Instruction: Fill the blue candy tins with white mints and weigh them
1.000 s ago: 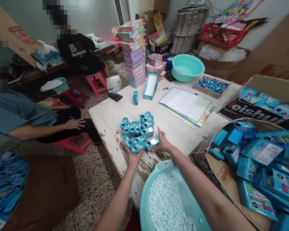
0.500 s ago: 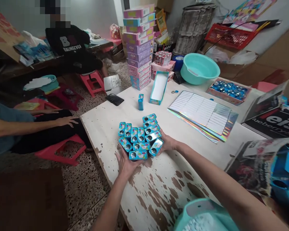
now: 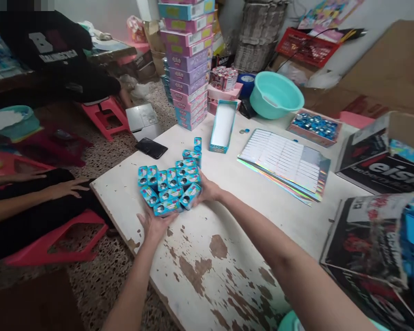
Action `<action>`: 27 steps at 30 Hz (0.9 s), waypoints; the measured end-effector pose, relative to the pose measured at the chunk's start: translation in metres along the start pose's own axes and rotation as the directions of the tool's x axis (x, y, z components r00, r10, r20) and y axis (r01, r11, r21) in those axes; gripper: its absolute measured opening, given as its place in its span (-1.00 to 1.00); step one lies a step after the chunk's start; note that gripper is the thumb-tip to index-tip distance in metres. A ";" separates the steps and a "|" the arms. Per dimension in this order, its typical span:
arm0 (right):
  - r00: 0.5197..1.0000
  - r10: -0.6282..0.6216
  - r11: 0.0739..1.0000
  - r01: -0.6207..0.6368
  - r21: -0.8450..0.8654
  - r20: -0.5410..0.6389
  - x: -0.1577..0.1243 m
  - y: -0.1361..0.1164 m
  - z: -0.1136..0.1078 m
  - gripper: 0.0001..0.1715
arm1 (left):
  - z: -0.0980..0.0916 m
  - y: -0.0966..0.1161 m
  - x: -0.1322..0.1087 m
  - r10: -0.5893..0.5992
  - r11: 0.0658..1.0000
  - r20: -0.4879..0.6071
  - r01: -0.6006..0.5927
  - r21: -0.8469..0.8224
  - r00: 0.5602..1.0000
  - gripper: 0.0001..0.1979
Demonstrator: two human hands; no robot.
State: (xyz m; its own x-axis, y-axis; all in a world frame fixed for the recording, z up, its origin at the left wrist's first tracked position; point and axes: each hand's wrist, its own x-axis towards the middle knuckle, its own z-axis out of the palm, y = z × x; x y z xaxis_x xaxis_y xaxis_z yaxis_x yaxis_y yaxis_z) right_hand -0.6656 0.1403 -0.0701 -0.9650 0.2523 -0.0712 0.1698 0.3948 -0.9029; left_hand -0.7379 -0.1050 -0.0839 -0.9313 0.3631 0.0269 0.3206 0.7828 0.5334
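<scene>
A person's two bare hands bracketed a tight cluster of small blue tins point(image 3: 169, 186) lying flat in rows near the left edge of a white tabletop point(image 3: 227, 262) with worn, peeling paint. The left hand point(image 3: 155, 225) was open, palm up against the near edge of the cluster, with fingers spread under the closest tins. The right hand point(image 3: 207, 191) was open and cupped against the cluster's right side, its fingertips hidden behind the tins. Just beyond the cluster, one more blue tin point(image 3: 198, 144) stood upright, and a long open teal carton point(image 3: 223, 126) with a white inside lay a little past it. A black phone point(image 3: 151, 148) lay near the tabletop's far left edge. To the right, well apart from the hands, a stack of shiny holographic sheets point(image 3: 284, 161) lay flat, with a tray of blue round pieces point(image 3: 315, 126) and a teal basin point(image 3: 278, 94) behind it. A tall stack of pink, purple and blue boxes point(image 3: 188, 64) rose at the far end. Printed cardboard boxes point(image 3: 382, 165) crowded the right side. On the left, a co-worker's hand point(image 3: 67, 187) rested on a dark-clothed leg above a red plastic stool point(image 3: 55, 239).
</scene>
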 end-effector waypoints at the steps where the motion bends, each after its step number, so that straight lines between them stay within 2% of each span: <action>1: 0.999 0.038 0.999 -0.038 -0.022 0.006 0.005 -0.004 0.005 0.79 | -0.003 0.000 0.009 -0.001 1.000 0.025 0.001 0.029 1.000 0.01; 4: 0.982 0.181 0.981 -0.184 -0.063 -0.060 0.012 -0.019 0.020 0.75 | -0.011 0.005 0.030 -0.043 0.997 0.064 0.039 0.066 0.997 -0.06; 6: 0.956 0.262 0.961 -0.270 -0.052 -0.132 0.008 -0.029 0.026 0.70 | -0.016 0.011 0.034 -0.082 0.996 0.069 0.078 0.052 0.994 0.03; 8: 0.936 0.294 0.952 -0.306 -0.033 -0.191 -0.011 -0.040 0.024 0.59 | -0.023 0.016 0.027 -0.104 0.994 0.075 0.100 0.048 0.992 0.17; 9: 0.938 0.281 0.955 -0.293 -0.034 -0.205 -0.030 -0.046 0.018 0.48 | -0.027 0.018 0.018 -0.099 0.994 0.072 0.096 0.049 0.992 0.20; 11: 0.956 0.205 0.974 -0.221 -0.056 -0.208 -0.087 -0.059 -0.003 0.16 | -0.036 0.020 -0.010 -0.064 0.997 0.037 0.062 0.042 0.997 0.15; 13: 0.959 0.160 0.981 -0.181 -0.071 -0.232 -0.167 -0.071 -0.033 -0.16 | -0.045 0.025 -0.053 -0.005 1.000 0.036 0.005 -0.017 0.999 -0.05; 14: 0.942 0.176 0.976 -0.205 -0.076 -0.285 -0.214 -0.076 -0.048 -0.25 | -0.048 0.029 -0.081 0.010 0.997 0.089 -0.003 -0.081 0.996 -0.16; 15: 0.905 0.209 0.963 -0.257 -0.085 -0.370 -0.262 -0.082 -0.061 -0.30 | -0.050 0.035 -0.111 0.015 0.986 0.199 0.019 -0.165 0.980 -0.26; 16: 0.844 0.247 0.940 -0.329 -0.095 -0.476 -0.312 -0.086 -0.072 -0.34 | -0.052 0.042 -0.144 0.017 0.963 0.360 0.081 -0.256 0.933 -0.32; 17: 0.758 0.291 0.903 -0.419 -0.094 -0.583 -0.360 -0.090 -0.078 -0.36 | -0.052 0.051 -0.178 0.028 0.926 0.547 0.184 -0.329 0.837 -0.34; 18: 0.652 0.323 0.861 -0.503 -0.072 -0.686 -0.407 -0.094 -0.078 -0.36 | -0.052 0.060 -0.212 0.047 0.878 0.718 0.314 -0.362 0.695 -0.33; 19: 0.558 0.349 0.825 -0.564 -0.036 -0.753 -0.450 -0.097 -0.074 -0.34 | -0.051 0.070 -0.245 0.081 0.828 0.842 0.434 -0.354 0.534 -0.29; 20: 0.471 0.369 0.792 -0.610 0.006 -0.801 -0.490 -0.100 -0.064 -0.32 | -0.049 0.080 -0.274 0.117 0.787 0.905 0.518 -0.336 0.408 -0.26; 21: 0.377 0.376 0.764 -0.643 0.054 -0.846 -0.525 -0.102 -0.050 -0.29 | -0.046 0.090 -0.300 0.134 0.753 0.926 0.571 -0.327 0.354 -0.25; 22: 0.284 0.389 0.744 -0.658 0.118 -0.876 -0.555 -0.103 -0.033 -0.26 | -0.043 0.099 -0.320 0.129 0.728 0.925 0.599 -0.334 0.358 -0.27; 24: 0.107 0.440 0.706 -0.655 0.270 -0.891 -0.602 -0.105 0.006 -0.19 | -0.038 0.115 -0.346 0.046 0.709 0.896 0.617 -0.341 0.442 -0.41; 25: 0.039 0.484 0.692 -0.629 0.355 -0.874 -0.618 -0.106 0.024 -0.15 | -0.038 0.120 -0.352 -0.010 0.710 0.878 0.621 -0.330 0.478 -0.48; 26: -0.005 0.540 0.678 -0.590 0.438 -0.842 -0.629 -0.106 0.042 -0.10 | -0.041 0.124 -0.355 -0.054 0.712 0.866 0.627 -0.316 0.497 -0.53; 27: -0.024 0.603 0.667 -0.534 0.520 -0.797 -0.636 -0.107 0.056 -0.05 | -0.046 0.124 -0.356 -0.081 0.713 0.860 0.633 -0.303 0.504 -0.55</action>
State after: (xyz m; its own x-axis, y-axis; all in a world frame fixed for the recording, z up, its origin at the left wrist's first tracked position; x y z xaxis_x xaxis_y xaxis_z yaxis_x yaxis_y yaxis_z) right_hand -0.0807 -0.1119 0.0479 0.2844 0.9365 -0.2052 0.5242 -0.3311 -0.7846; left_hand -0.3744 -0.1598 0.0114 -0.3469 0.5539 -0.7569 -0.4132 0.6342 0.6535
